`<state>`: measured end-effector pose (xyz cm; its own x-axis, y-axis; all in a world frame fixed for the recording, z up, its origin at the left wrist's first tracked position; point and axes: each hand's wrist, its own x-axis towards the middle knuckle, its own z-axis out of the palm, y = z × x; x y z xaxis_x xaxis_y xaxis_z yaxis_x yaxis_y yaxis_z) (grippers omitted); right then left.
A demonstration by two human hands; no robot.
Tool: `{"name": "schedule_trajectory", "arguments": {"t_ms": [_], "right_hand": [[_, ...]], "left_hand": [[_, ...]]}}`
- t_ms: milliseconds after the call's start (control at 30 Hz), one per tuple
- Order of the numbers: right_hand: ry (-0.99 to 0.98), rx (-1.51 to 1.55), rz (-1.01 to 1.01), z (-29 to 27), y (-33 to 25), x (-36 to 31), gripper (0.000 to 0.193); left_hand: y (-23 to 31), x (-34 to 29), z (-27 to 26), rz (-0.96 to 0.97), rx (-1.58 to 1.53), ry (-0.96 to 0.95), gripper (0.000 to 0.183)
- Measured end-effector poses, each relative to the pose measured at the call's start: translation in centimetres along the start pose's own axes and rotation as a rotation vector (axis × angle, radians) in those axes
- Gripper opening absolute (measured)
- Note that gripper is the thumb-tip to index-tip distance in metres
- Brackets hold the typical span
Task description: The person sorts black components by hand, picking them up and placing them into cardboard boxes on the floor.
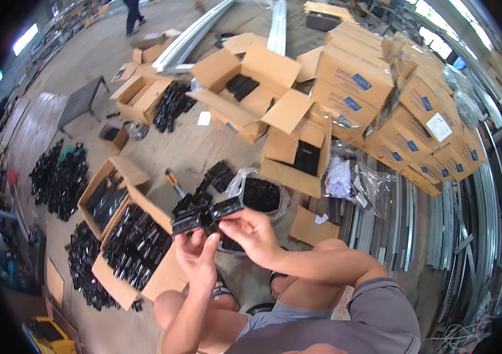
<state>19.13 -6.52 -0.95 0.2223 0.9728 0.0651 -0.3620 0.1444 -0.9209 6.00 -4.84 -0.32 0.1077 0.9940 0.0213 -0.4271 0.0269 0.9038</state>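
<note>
In front of my knees, both hands hold up a glossy black slotted bracket [187,223]. My left hand [199,258] is closed around its left part from below, thumb upright. My right hand [254,237] pinches the right part with thumb and fingertips. I cannot tell whether it is one piece or two meeting in the middle. Just beyond lie more black parts [218,176] on the floor. A bag-lined tub [261,194] of small black pieces stands past my right hand. Left of my hands, an open carton [138,245] is packed with black parts.
Loose black parts are heaped at far left [59,180] and near left [89,268]. An orange-handled tool [174,182] lies on the floor. Open cartons [245,82] stand ahead, with stacked sealed boxes [354,82] at the right. Metal profiles [401,224] run along the right side.
</note>
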Motion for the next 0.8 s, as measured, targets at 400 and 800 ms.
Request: {"name": "schedule_trajectory", "arguments": {"t_ms": [400,800], "right_hand": [[0.017,-0.049,-0.036,0.1,0.0,-0.2,0.019],[0.107,0.125,0.105,0.2,-0.4,-0.3,0.016]], "left_hand": [[-0.5,0.2,-0.5,-0.035,-0.116,-0.063,0.043],[-0.6,-0.1,0.4,0.005,-0.096,-0.055,0.051]]}}
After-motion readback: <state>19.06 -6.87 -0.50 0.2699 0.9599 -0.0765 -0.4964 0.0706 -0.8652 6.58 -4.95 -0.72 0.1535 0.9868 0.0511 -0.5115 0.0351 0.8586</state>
